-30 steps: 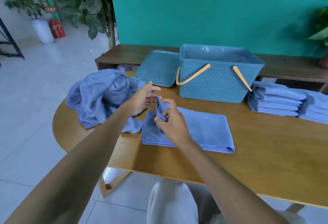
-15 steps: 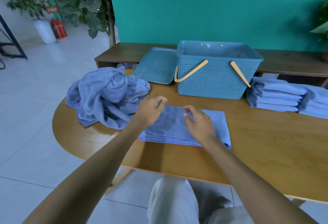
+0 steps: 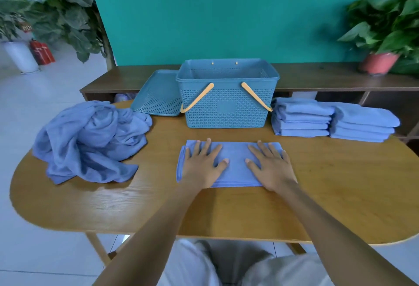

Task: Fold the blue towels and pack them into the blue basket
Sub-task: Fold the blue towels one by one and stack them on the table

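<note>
Fingers (image 3: 199, 149) of both hands spread flat on one folded towel (image 3: 235, 163); two folded stacks (image 3: 303, 118) nearby.

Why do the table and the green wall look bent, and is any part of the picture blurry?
Head view: the wide-angle lens bows the table edge and the wall's left border; the folded towel and both flat hands, left hand and right hand, look fairly sharp; the plants at the corners and the near forearms are smeared; lighting is soft, with faint shadows.
</note>
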